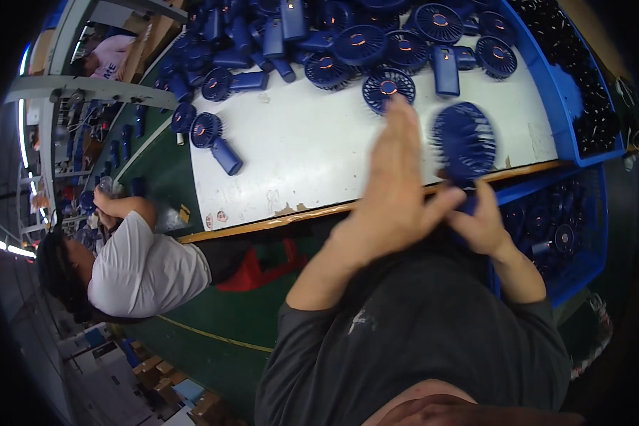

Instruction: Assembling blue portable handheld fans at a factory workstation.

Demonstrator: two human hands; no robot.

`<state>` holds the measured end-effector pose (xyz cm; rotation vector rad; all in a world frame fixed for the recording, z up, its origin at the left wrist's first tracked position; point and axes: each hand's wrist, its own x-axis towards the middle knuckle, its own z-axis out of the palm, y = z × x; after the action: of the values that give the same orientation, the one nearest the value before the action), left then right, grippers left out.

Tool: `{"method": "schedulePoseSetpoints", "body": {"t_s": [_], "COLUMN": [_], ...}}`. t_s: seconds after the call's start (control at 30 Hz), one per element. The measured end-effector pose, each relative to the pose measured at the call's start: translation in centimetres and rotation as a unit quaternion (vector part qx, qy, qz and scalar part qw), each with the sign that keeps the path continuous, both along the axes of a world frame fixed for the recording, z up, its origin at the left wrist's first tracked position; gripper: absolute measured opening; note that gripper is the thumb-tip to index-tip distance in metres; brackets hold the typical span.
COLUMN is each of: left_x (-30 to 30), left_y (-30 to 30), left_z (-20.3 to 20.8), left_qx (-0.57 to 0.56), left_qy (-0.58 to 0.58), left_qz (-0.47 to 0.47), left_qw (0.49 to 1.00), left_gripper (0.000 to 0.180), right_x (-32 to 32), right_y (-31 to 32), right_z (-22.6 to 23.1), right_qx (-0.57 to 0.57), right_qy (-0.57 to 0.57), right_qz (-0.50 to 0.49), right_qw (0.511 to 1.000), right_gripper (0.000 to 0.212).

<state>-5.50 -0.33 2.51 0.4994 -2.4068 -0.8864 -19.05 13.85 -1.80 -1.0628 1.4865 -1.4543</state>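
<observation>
A dark blue handheld fan (464, 138) is upright near the table's front edge, its round head blurred. My right hand (481, 221) is closed around its handle, which is mostly hidden by the fingers. My left hand (394, 181) reaches forward just left of the fan, fingers stretched out and slightly smeared. Its thumb points toward the fan's handle; whether it touches, I cannot tell. Beyond the left fingertips lies another blue fan (388, 88) with a copper-coloured centre. Behind it, several more such fans (360, 45) lie heaped on the white table (284, 163).
One fan (215, 140) lies apart at the table's left. A blue bin (564, 117) of small black parts stands on the right, above a blue crate (595, 263) holding fans. A co-worker in a white shirt (145, 270) sits at the left, near a red stool (259, 270).
</observation>
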Motion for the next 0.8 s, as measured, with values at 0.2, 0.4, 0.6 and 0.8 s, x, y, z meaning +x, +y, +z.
{"method": "schedulePoseSetpoints", "body": {"t_s": [0.2, 0.4, 0.6, 0.8], "left_x": [15.7, 19.5, 17.8, 5.1], "left_y": [-19.3, -23.5, -18.5, -1.5], "left_z": [-5.1, -7.1, -6.2, -5.7], "left_qx": [-0.163, -0.067, 0.172, 0.524], "left_qy": [-0.145, -0.195, 0.105, 0.379], "left_qz": [0.446, 0.516, 0.389, 0.116], "left_qw": [0.868, 0.831, 0.899, 0.754], "left_gripper": [0.079, 0.089, 0.050, 0.067], "right_x": [-10.1, -24.9, -24.8, -5.7], "right_y": [12.8, 33.9, 33.1, 9.2], "right_z": [-2.4, -18.5, -20.2, -5.6], "right_qx": [0.003, 0.388, 0.486, 0.142], "right_qy": [0.098, 0.322, 0.441, 0.133], "right_qz": [-0.361, -0.462, -0.360, -0.211], "right_qw": [0.928, 0.729, 0.664, 0.958], "right_gripper": [0.048, 0.055, 0.056, 0.035]}}
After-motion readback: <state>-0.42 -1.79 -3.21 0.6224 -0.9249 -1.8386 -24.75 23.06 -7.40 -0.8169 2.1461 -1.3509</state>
